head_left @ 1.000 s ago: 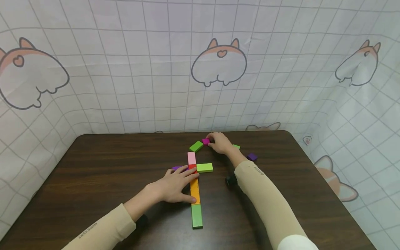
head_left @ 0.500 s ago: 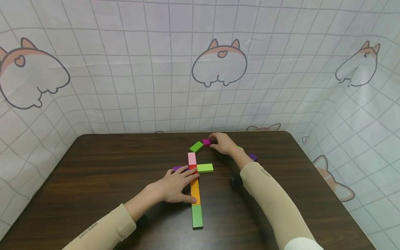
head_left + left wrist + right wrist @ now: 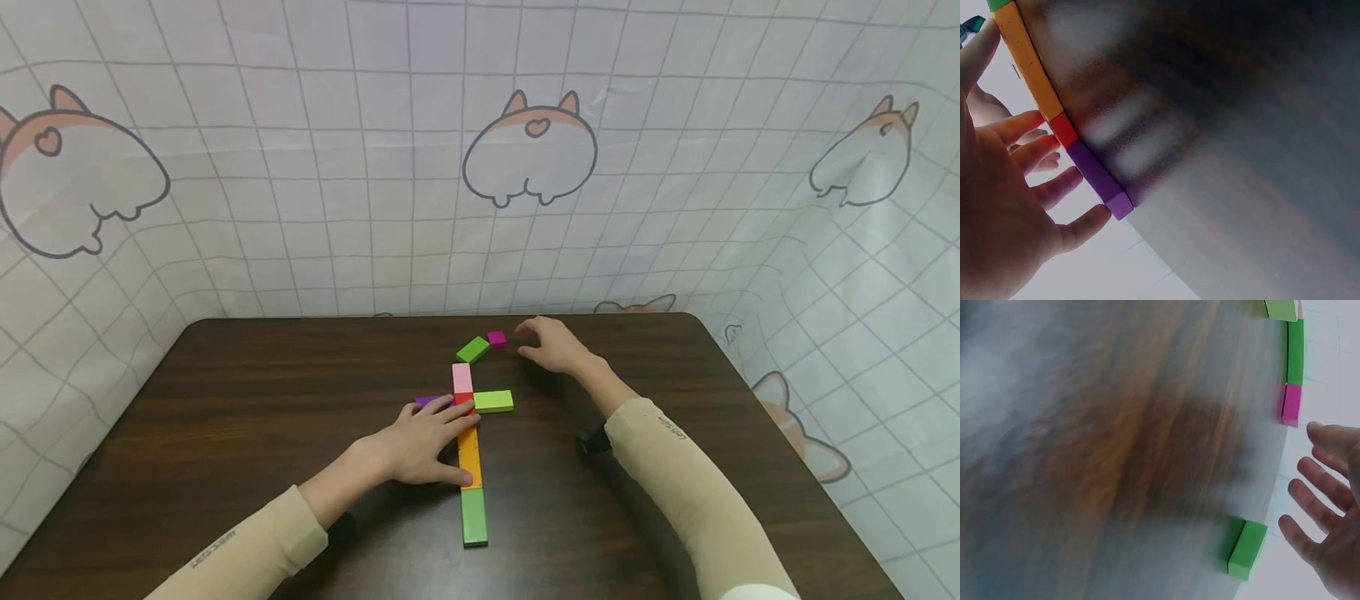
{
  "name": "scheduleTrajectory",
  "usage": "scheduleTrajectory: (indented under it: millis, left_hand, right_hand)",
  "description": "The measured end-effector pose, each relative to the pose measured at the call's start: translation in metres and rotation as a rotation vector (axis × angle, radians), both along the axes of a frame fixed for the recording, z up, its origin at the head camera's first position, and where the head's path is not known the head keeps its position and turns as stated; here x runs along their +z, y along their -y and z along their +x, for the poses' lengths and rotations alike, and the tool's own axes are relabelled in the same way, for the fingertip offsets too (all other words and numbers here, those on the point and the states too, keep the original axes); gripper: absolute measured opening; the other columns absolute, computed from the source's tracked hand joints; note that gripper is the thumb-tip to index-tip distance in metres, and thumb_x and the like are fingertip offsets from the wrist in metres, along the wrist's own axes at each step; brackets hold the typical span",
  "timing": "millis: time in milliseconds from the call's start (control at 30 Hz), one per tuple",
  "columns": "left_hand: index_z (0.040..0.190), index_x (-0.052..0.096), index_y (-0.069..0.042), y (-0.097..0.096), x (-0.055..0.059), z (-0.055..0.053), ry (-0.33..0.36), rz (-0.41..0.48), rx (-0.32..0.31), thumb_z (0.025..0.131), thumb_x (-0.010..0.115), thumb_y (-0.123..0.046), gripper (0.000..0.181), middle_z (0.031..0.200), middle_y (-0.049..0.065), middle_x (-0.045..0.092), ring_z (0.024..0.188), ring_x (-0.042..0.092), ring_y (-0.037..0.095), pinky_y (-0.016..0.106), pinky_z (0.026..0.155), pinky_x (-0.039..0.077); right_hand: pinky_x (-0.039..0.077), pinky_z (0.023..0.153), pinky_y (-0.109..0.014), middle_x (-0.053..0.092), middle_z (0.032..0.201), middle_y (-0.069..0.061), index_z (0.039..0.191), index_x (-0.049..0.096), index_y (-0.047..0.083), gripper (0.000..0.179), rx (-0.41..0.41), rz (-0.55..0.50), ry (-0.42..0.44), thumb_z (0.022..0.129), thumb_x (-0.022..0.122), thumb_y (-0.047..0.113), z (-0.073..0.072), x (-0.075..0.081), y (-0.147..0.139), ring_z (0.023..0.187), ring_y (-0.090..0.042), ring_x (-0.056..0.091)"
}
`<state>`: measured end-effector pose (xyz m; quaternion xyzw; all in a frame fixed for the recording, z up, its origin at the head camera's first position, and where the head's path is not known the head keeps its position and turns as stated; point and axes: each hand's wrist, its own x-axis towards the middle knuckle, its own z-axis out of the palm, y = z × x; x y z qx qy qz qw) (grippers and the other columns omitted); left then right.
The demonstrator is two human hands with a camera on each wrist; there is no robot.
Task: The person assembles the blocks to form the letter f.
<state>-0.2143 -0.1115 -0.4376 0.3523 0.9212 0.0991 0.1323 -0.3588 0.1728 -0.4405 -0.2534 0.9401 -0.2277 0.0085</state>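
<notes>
My left hand (image 3: 420, 442) spreads its fingers over a column of toy blocks, fingertips on the red block (image 3: 463, 402) and thumb on the orange block (image 3: 469, 458). In the left wrist view the other fingertips touch the purple block (image 3: 1099, 178). A green block (image 3: 474, 517) ends the column nearest me. Above the red one lie a pink block (image 3: 462, 377) and, to its right, a lime block (image 3: 493, 402). Beyond, a tilted green block (image 3: 473, 350) meets a magenta block (image 3: 497, 339). My right hand (image 3: 557, 346), fingers loosely bent and holding nothing, hovers right of the magenta block.
Another green block (image 3: 1247, 550) stands near the right hand in the right wrist view; the right hand and arm hide it in the head view. The dark wooden table (image 3: 262, 400) ends at a white grid-patterned curtain (image 3: 337, 208).
My right hand has drawn away to the right from the magenta block. The arm now covers the green and dark purple blocks at the right. My left hand stays in place.
</notes>
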Motion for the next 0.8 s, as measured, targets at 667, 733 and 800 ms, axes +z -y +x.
scheduleTrajectory:
  millis: [667, 733, 800]
  left_hand:
    - [0.16, 0.039, -0.02, 0.0, 0.0, 0.001, 0.007, 0.009, 0.005, 0.089, 0.067, -0.066, 0.089, 0.167, 0.003, 0.03, 0.153, 0.018, 0.036, 0.07, 0.113, 0.019]
    - [0.16, 0.04, -0.019, 0.0, 0.0, 0.001, 0.008, 0.009, 0.004, 0.089, 0.067, -0.066, 0.089, 0.167, 0.003, 0.03, 0.153, 0.018, 0.036, 0.069, 0.113, 0.019]
    - [0.16, 0.039, -0.019, 0.0, 0.0, 0.001, 0.008, 0.005, 0.003, 0.089, 0.067, -0.066, 0.089, 0.167, 0.003, 0.03, 0.153, 0.018, 0.036, 0.07, 0.113, 0.019]
  right_hand:
    - [0.044, 0.103, -0.056, 0.06, 0.134, -0.026, 0.134, 0.06, -0.007, 0.042, -0.086, -0.121, -0.023, 0.097, 0.071, 0.008, 0.021, 0.007, -0.05, 0.126, -0.044, 0.054]
    - [0.044, 0.103, -0.056, 0.06, 0.133, -0.026, 0.134, 0.06, -0.007, 0.041, -0.111, -0.125, -0.021, 0.097, 0.071, 0.008, 0.022, 0.005, -0.055, 0.126, -0.044, 0.055]
    - [0.043, 0.103, -0.057, 0.06, 0.132, -0.027, 0.134, 0.059, -0.008, 0.042, -0.136, -0.128, -0.017, 0.098, 0.071, 0.009, 0.023, 0.004, -0.059, 0.125, -0.044, 0.055]
